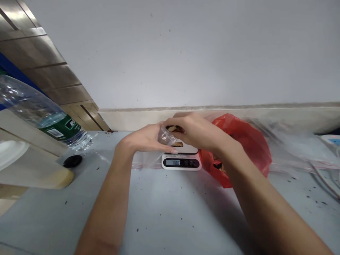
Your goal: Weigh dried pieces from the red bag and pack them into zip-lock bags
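Note:
A small white digital kitchen scale stands on the table against the wall, its display lit. My left hand is above the scale's left side, thumb and fingers closed on a clear plastic bag. My right hand curls over the scale from the right, with dried brown slices showing between its thumb and fingers. Another dried brown piece is just over the scale's plate; whether it lies inside the bag is unclear. Beside the scale, partly behind my right forearm, sits an open red plastic bag.
On the left are a large water bottle, a pale translucent container and a black round cap. More clear plastic bags and a grey cable lie at the right. Dark crumbs dot the grey table.

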